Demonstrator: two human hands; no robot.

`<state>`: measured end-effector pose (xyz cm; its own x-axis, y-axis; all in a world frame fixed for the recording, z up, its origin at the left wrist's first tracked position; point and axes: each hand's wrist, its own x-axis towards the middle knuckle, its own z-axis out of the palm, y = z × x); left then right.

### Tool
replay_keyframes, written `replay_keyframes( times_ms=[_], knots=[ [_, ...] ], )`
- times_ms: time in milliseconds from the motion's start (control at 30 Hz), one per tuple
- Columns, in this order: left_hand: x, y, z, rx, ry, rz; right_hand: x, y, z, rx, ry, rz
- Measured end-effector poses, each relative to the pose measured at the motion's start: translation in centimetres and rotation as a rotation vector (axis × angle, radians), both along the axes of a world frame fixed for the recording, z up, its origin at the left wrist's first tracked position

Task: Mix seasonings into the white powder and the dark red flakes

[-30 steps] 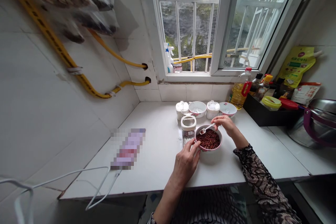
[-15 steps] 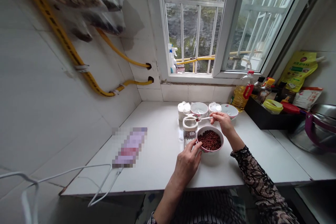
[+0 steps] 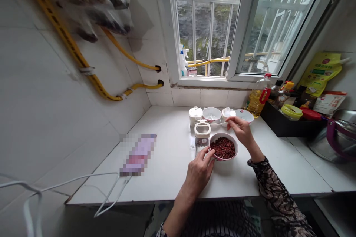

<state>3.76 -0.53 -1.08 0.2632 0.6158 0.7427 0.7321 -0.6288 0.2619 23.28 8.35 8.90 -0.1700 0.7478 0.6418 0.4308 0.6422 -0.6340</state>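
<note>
The left hand (image 3: 199, 175) curves against a pink-rimmed ceramic bowl (image 3: 223, 156), its fingers (image 3: 209, 155) at the rim; whether they actually grip it, I cannot tell. The bowl sits on a white countertop (image 3: 164, 177) and is heaped with rough, dark red grains (image 3: 223, 147). The right hand (image 3: 241, 131) is closed in a pinch on a slim white spoon (image 3: 217, 125), held level just behind a transparent jar (image 3: 202, 136) with a white plastic collar; the spoon's head is hidden.

Behind the jar stand two white lidded canisters (image 3: 195, 116) and two small white bowls (image 3: 211, 114), alternating in a row. Further right are a plastic bottle of golden oil (image 3: 258, 98) with a red handle and a black tray (image 3: 289, 127) crowded with bottles. Beyond it lies a yellow printed pouch (image 3: 319, 74), though its lettering is too small to read, and a steel pot (image 3: 333, 139) has a purple rim – its curve just catching the light.
</note>
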Motion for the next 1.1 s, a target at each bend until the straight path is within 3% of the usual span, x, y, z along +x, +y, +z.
replay_keyframes(
  times_ms=[100,233,467,733,1100],
  knots=[
    [-0.1,0.0,0.0,-0.016,0.004,0.0,2.0,0.4,0.0,-0.276,0.006,0.089],
    [-0.2,0.0,-0.1,-0.034,0.002,-0.006,2.2,0.4,-0.9,-0.446,-0.106,0.137],
    [-0.4,0.1,-0.3,-0.041,-0.003,-0.022,-0.2,0.3,-2.3,-0.52,-0.044,0.172],
    [-0.3,0.1,-0.4,-0.027,-0.001,-0.015,1.3,1.1,-1.9,-0.647,0.193,0.132],
    [-0.3,0.0,-0.2,-0.038,-0.007,-0.02,1.7,1.5,-2.1,-0.7,0.287,0.122]
  ],
)
